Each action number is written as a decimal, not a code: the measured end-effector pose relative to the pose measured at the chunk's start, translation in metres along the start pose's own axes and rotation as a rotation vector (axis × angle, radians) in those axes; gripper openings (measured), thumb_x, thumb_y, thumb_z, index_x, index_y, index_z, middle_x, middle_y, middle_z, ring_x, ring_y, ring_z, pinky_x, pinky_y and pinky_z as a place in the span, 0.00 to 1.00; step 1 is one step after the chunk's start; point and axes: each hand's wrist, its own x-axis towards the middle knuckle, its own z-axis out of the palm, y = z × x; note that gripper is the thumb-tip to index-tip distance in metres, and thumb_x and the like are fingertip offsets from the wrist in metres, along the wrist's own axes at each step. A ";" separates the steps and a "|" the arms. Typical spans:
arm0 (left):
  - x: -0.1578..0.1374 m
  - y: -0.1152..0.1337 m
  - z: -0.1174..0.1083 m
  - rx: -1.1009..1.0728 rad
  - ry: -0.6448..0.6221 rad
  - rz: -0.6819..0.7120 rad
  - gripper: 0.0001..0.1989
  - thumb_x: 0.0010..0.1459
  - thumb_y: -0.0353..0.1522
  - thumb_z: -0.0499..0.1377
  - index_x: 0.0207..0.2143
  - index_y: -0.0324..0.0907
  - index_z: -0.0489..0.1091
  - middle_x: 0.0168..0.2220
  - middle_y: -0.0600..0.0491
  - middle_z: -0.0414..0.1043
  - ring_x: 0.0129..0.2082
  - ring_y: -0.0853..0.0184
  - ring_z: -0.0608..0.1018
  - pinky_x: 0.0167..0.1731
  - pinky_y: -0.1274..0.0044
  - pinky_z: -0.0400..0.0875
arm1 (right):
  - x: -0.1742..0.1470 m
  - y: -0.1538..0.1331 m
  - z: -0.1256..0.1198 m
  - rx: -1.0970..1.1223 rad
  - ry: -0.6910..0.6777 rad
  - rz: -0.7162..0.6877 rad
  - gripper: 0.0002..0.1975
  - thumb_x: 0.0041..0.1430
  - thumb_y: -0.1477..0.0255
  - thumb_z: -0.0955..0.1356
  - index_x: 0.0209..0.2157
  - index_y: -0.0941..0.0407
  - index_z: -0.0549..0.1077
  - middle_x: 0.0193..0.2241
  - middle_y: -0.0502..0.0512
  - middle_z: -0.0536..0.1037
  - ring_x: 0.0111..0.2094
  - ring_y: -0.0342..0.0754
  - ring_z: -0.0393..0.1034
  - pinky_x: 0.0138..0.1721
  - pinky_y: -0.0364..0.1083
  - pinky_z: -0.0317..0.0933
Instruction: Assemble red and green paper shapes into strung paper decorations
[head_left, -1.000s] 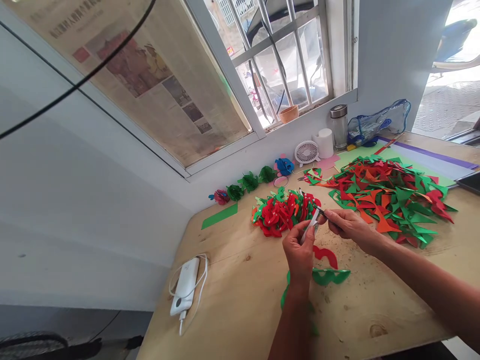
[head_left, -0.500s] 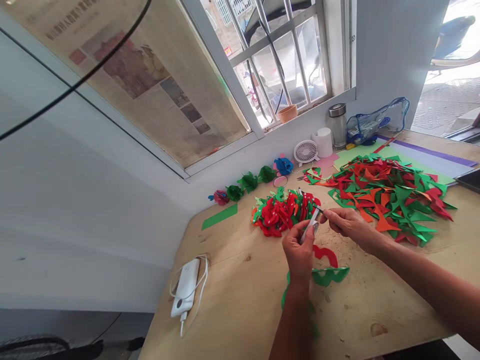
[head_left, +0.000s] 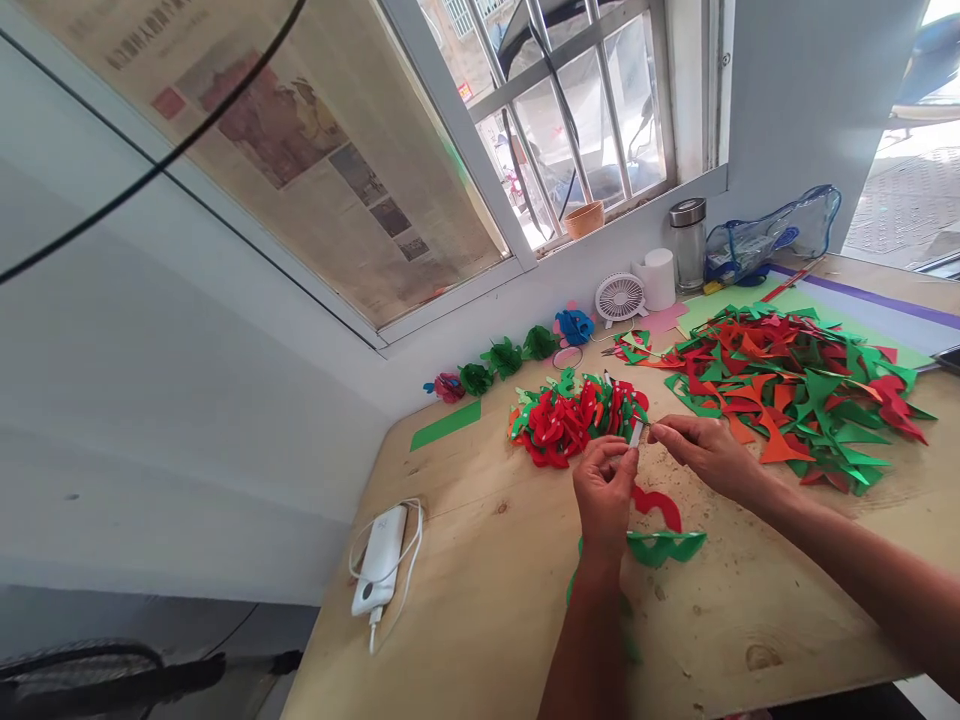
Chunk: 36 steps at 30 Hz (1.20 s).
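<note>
My left hand is closed on a narrow white strip that sticks up past the fingertips. Close on its right, my right hand pinches a thin dark stick-like tool, whose tip meets the strip's upper end; its exact kind is too small to tell. Just behind the hands lies a heap of red and green petal-shaped paper pieces with white dots. Beneath them, a red wavy paper cutout and a green scalloped one rest on the wooden table, partly hidden by my left arm.
A large pile of red, green and orange paper scraps covers the right side. Along the wall stand paper flowers, a small white fan, a glass jar and a clear pouch. A white power bank with its cable lies left.
The view has shifted slightly. My left hand has turned and risen along the white strip, so less of it shows, and a round grey spot beside it is now hidden. Both hands keep their hold.
</note>
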 end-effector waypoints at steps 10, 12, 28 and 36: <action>-0.002 0.012 0.003 -0.191 -0.035 -0.100 0.16 0.45 0.40 0.65 0.23 0.36 0.69 0.36 0.49 0.74 0.15 0.81 0.64 0.16 0.84 0.58 | -0.005 -0.006 -0.001 -0.151 0.053 -0.118 0.20 0.60 0.55 0.59 0.28 0.54 0.72 0.19 0.48 0.65 0.21 0.42 0.55 0.23 0.43 0.49; -0.001 0.010 0.003 -0.164 -0.024 -0.090 0.16 0.45 0.41 0.65 0.23 0.36 0.69 0.34 0.49 0.74 0.15 0.81 0.63 0.15 0.84 0.57 | -0.004 -0.007 -0.003 -0.139 0.061 -0.107 0.20 0.60 0.55 0.59 0.28 0.54 0.72 0.19 0.49 0.66 0.21 0.42 0.55 0.23 0.43 0.50; -0.003 0.013 0.001 -0.101 -0.035 -0.026 0.19 0.45 0.45 0.64 0.27 0.36 0.72 0.25 0.52 0.73 0.14 0.80 0.61 0.15 0.84 0.55 | -0.004 -0.010 -0.003 -0.071 -0.019 -0.125 0.19 0.60 0.57 0.59 0.29 0.55 0.72 0.18 0.49 0.63 0.21 0.42 0.54 0.22 0.42 0.49; -0.004 0.014 -0.001 -0.066 -0.106 -0.051 0.17 0.47 0.43 0.64 0.28 0.37 0.74 0.23 0.52 0.73 0.17 0.77 0.64 0.17 0.83 0.56 | -0.006 -0.015 -0.005 -0.045 -0.027 -0.153 0.19 0.61 0.58 0.59 0.29 0.55 0.73 0.19 0.49 0.66 0.21 0.42 0.55 0.23 0.43 0.50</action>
